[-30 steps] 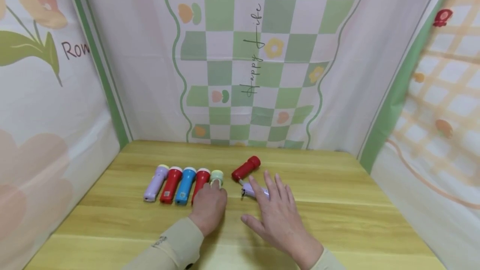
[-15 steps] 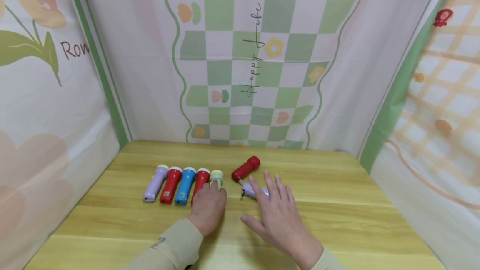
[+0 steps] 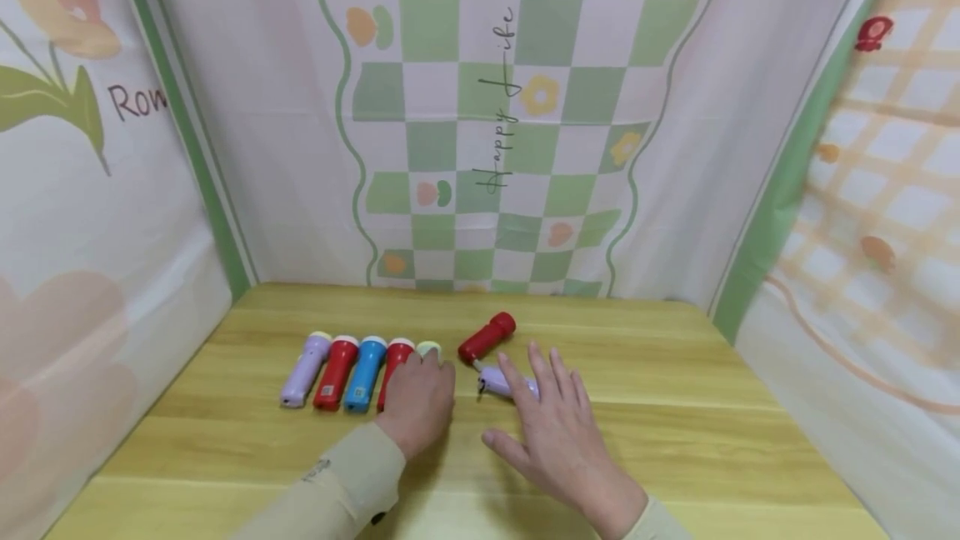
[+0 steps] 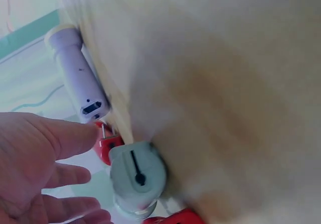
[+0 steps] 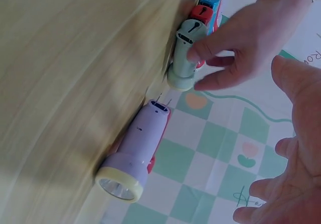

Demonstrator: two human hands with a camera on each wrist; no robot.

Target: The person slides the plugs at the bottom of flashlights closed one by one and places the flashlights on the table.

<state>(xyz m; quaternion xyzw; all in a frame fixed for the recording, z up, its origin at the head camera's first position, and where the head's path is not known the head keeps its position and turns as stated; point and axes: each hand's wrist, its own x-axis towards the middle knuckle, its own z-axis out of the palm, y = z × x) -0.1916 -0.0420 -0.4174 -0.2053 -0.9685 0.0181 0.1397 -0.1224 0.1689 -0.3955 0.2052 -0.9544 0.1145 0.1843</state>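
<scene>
My left hand (image 3: 417, 403) is beside the pale green flashlight (image 4: 138, 176), the right end of a row. Its fingers are loosely bent and spread; in the right wrist view the thumb lies by the flashlight's side, and contact cannot be told. Most of that flashlight is hidden in the head view. My right hand (image 3: 558, 432) hovers with fingers spread over a lilac flashlight (image 5: 140, 138), holding nothing. A red flashlight (image 3: 486, 337) lies slanted behind the lilac one.
Left of the green flashlight stand in line a red flashlight (image 3: 395, 365), a blue flashlight (image 3: 365, 375), another red flashlight (image 3: 336, 375) and a lilac flashlight (image 3: 305, 371). They lie on a wooden table (image 3: 645, 373) with printed cloth (image 3: 300, 190) around it.
The left hand has risen slightly, its fingers now covering more of the green flashlight. The head view has shifted a little. My right hand stays in place.
</scene>
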